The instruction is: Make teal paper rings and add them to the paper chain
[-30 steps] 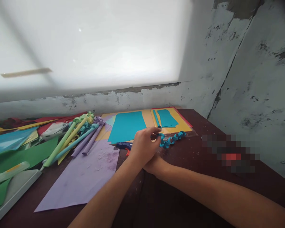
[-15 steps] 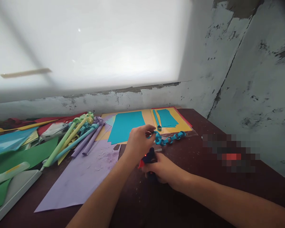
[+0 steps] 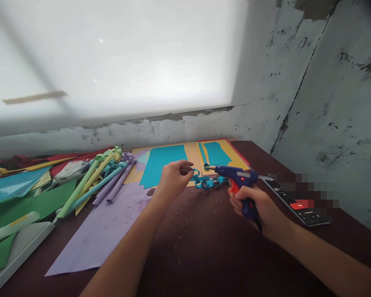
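- Change within the last half-second: transfer of the blue glue gun (image 3: 236, 173) from below the left hand (image 3: 174, 177) to the right, nozzle now pointing left.
- Probable meaning for the work: glue within reach of the rolled blue tube (image 3: 203, 153), close by its near end; contact impossible to tell.
- Right hand (image 3: 261, 200): wrapped round the handle, just behind the trigger.
- Left hand: narrow, pinching the left end of the blue paper chain (image 3: 200, 181).
- Chain position: right of the left fingertips, trailing right, partly hidden by the gun.

Glue gun (image 3: 245, 176) in right hand (image 3: 259, 206)
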A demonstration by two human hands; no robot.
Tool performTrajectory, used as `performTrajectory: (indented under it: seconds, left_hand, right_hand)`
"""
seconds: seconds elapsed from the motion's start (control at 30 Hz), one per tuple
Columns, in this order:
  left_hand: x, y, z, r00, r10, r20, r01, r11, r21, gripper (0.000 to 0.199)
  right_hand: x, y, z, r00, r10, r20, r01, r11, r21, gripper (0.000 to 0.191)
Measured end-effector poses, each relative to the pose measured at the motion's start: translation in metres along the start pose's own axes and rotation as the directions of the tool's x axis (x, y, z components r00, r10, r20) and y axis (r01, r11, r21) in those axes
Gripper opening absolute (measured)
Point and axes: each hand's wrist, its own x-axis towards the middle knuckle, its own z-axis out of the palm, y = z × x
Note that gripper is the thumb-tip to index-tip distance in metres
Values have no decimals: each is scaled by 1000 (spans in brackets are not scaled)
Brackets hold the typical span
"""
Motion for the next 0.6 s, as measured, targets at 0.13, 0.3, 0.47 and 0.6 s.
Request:
performTrajectory:
  seconds: [0.13, 0.3, 0.47, 0.6]
  left_hand:
    - [-1, 4, 2, 999, 14, -28, -14, 1000, -6, 19]
    - [-2, 5, 4, 997, 37, -61, -36, 999, 22, 21]
    - [-3, 6, 5, 995, 62, -72, -59, 998, 31, 22]
    - [-4, 6, 6, 996, 62, -59, -61, 998, 17, 23]
  right_hand:
    - [33, -25, -2, 998, -17, 66, 12, 998, 69, 19]
    - [56, -16, -2, 997, -59, 45, 56, 996, 63, 17]
    - [50, 5, -6, 992, -108, 72, 106, 994, 27, 16]
    - [47, 9, -5, 990, -97, 98, 100, 995, -24, 16]
